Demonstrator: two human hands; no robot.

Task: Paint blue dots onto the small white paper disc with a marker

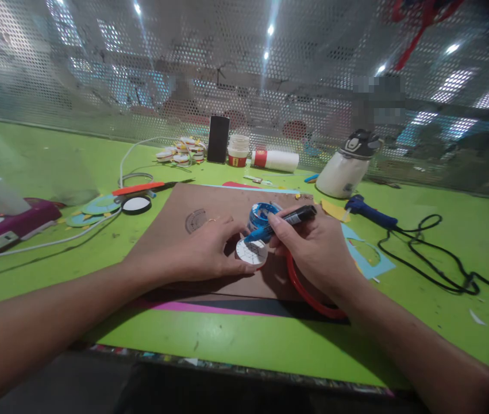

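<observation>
My left hand is closed round the side of a small white disc with dark lines drawn on its top. In my right hand is a marker pen, blue at the front and black at the rear. Its tip is at the disc's upper edge; whether it touches cannot be made out. Just behind the disc stands a blue tape roll. A red curved loop lies partly hidden under my right hand. Brown cardboard is beneath both hands.
A glue gun with black cord lies right, near a white bottle. Behind are paper cups, a phone and several small decorated discs. Left are an orange-handled knife, a round black-rimmed lid and a purple power strip.
</observation>
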